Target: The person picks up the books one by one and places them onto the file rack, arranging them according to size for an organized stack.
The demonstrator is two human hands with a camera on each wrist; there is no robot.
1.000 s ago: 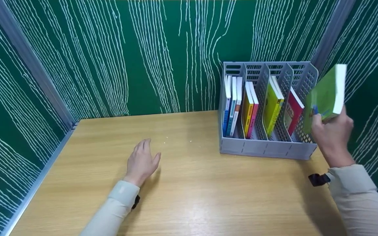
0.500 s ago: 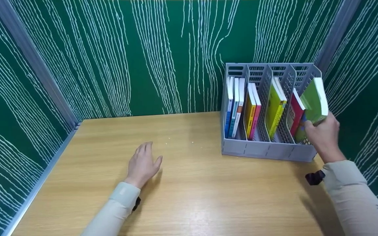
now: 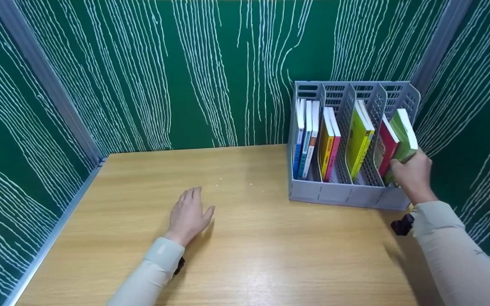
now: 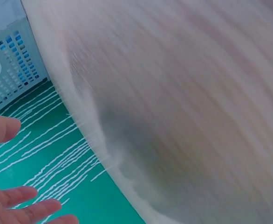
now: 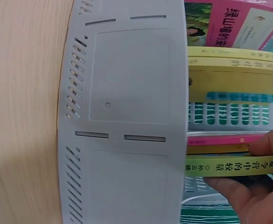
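Note:
My right hand [image 3: 413, 176] pinches a green book [image 3: 404, 136] by its spine, thumb on one side and fingers on the other. The book stands in the rightmost compartment of a grey file organizer [image 3: 343, 194], beside a red book [image 3: 386, 146]. In the right wrist view the green spine [image 5: 234, 165] lies between thumb and fingers, its lower end behind the organizer's front wall [image 5: 132, 84]. My left hand [image 3: 189, 216] is held over the table on the left, fingers extended and thumb apart, holding nothing. Its spread fingers [image 4: 29, 210] show in the left wrist view.
Other compartments hold yellow-green books [image 3: 360, 142], a yellow and pink pair [image 3: 329, 144], and several white-edged books [image 3: 306, 140]. The organizer stands at the back right of the wooden table [image 3: 249, 246]. Green walls [image 3: 134, 76] with white lines enclose the table.
My right hand has brought the green book left and down from above the organizer's right side into the rightmost compartment. The left hand has barely moved.

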